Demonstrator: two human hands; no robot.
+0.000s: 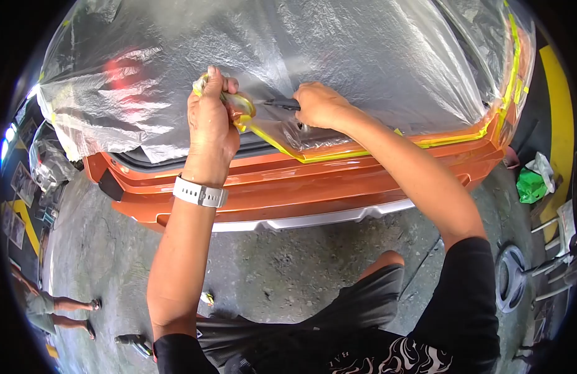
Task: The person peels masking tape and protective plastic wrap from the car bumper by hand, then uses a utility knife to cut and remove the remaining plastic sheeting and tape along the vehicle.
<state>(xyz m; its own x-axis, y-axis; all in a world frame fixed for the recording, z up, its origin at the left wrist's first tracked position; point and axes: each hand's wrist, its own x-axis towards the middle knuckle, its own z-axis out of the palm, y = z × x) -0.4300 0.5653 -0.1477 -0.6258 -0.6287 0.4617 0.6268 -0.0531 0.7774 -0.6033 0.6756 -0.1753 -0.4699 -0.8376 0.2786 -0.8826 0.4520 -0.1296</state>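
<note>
My left hand [214, 109], with a white watch on the wrist, is closed around a crumpled bunch of yellow masking tape [243, 107] and clear plastic film. From that bunch a strip of yellow tape runs down to the car's orange rear edge. To the right, my right hand [323, 106] is closed at a slim black tool [283, 103], which points left toward the bunch; its exact kind is unclear. Clear plastic sheeting [376, 62] covers the car behind both hands. Below them is the orange rear bumper [288, 201], its lower edge silver.
Yellow tape [425, 142] holds the sheeting along the right side. On the concrete floor [288, 268] to the right lie a grey wheel cover [510, 278] and a green plastic bag [530, 186]. A person's legs [73, 304] show at lower left, near a dark power tool [134, 343].
</note>
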